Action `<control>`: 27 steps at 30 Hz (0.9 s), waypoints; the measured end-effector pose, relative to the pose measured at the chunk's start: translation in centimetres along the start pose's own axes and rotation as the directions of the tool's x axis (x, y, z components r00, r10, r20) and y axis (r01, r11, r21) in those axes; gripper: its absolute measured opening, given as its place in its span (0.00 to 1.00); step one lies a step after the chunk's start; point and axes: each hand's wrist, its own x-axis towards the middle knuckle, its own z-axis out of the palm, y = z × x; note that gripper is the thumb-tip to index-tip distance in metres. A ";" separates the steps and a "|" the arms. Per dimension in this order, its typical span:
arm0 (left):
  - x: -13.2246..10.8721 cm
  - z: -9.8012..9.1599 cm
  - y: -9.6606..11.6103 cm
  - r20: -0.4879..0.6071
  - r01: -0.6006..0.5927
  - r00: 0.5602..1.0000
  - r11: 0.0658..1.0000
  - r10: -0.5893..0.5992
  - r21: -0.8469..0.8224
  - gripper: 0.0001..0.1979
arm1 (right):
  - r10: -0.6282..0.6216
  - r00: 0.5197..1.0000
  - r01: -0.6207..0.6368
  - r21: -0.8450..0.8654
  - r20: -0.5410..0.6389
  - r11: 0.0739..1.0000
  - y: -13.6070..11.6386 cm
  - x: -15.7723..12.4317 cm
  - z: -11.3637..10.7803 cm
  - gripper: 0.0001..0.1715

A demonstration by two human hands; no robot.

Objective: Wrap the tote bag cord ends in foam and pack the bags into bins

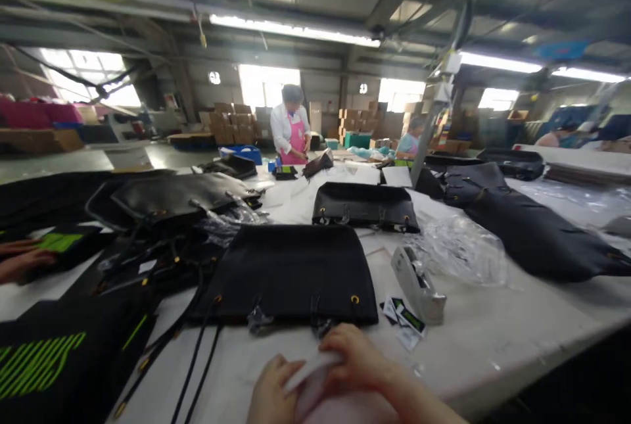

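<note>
At the bottom middle, my left hand (273, 388) and my right hand (357, 361) are both closed on a whitish, thin, soft sheet (315, 370); its exact kind is not clear. My right fingertips are close to the lower edge of a black bag (296, 269) lying flat, with brass eyelets and clear plastic wrapped on its fittings. Two black cords (200, 365) trail from it toward the near edge. Small black, white and green tags (407, 320) lie to the right of my right hand, beside a grey-white tape dispenser (419, 286).
Another black bag (365, 204) lies behind, with crumpled clear plastic (461, 250) to its right. More black bags (162, 197) are heaped at left. Another person's hands (24, 259) touch a black-and-green item. A person in a pink apron (293, 128) stands across the white table (493, 319).
</note>
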 end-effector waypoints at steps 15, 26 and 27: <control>0.6 -1.4 1.4 0.110 0.312 0.947 0.781 -0.302 -0.541 0.19 | 0.010 0.996 -0.015 0.052 0.085 0.999 -0.5 -0.1 -0.8 0.23; 0.3 -2.3 0.2 0.052 0.154 0.988 0.932 -0.145 -0.328 0.24 | -0.004 0.999 0.011 0.207 -0.035 0.978 0.1 -0.1 0.0 0.20; 0.2 -2.4 0.1 0.072 0.167 0.986 0.928 -0.152 -0.333 0.28 | -0.014 0.999 0.023 0.223 -0.042 0.974 0.1 0.0 0.0 0.20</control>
